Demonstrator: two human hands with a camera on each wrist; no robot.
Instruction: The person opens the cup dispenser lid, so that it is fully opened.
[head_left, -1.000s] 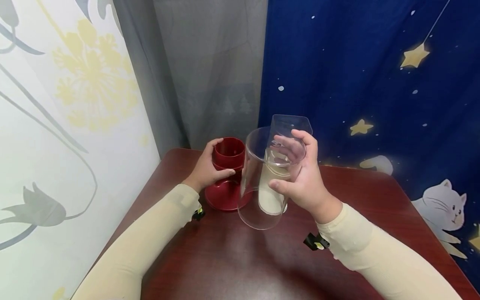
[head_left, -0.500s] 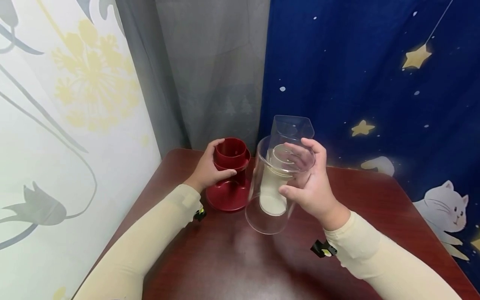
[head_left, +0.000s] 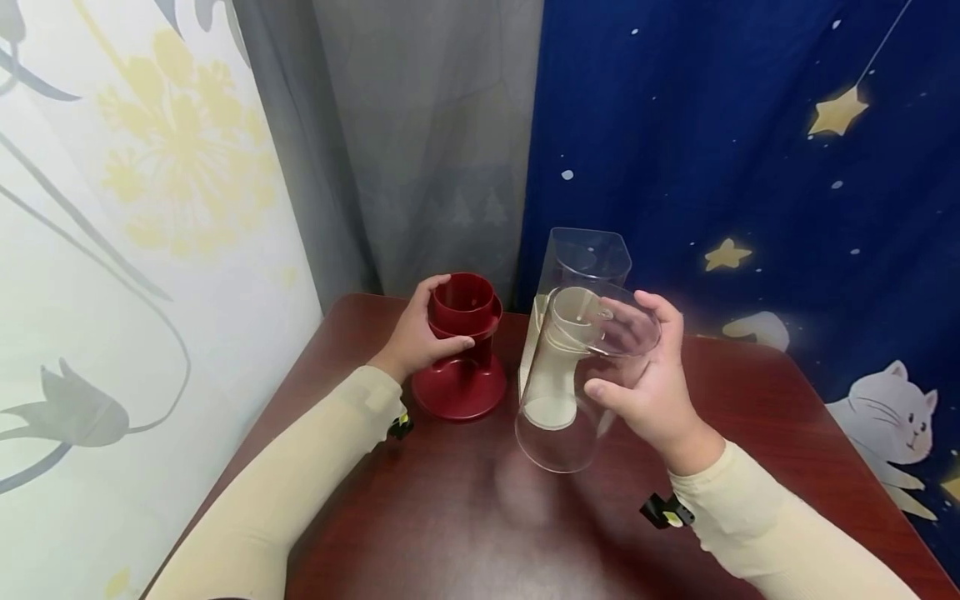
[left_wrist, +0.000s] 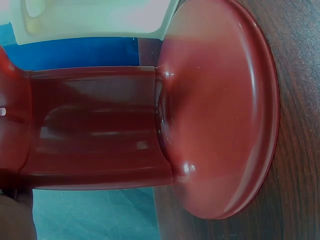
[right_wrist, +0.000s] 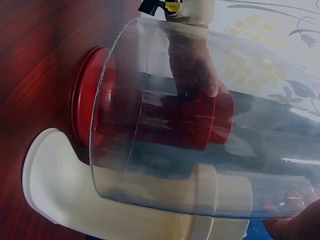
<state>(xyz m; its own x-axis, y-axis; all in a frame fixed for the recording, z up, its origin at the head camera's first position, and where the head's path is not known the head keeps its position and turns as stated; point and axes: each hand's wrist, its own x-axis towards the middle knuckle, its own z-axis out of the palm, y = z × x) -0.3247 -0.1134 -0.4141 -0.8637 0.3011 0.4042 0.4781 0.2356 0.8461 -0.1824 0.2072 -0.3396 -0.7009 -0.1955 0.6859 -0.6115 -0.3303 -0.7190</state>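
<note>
In the head view my left hand [head_left: 416,337] grips the upper collar of a glossy red plastic stand [head_left: 457,392]. The stand is upright on the table, with a round flared base and an open cup-like top; the left wrist view shows its column and base up close. My right hand [head_left: 660,392] holds a clear plastic cylinder [head_left: 581,437] near its upper rim, tilted and raised off the table. Through the cylinder's wall I see a cream stand [head_left: 555,379], upright on the table. A clear squarish container [head_left: 588,242] sits at the cream stand's top.
All of this is over a dark red wood table [head_left: 465,533]. Grey [head_left: 427,125] and blue star-patterned curtains [head_left: 675,167] hang behind its far edge. A white floral panel [head_left: 172,275] closes the left side. The cream stand is just right of the red one.
My right hand has carried the clear cylinder to the right and slightly nearer, away from the red stand. My left hand has stayed on the red stand.
</note>
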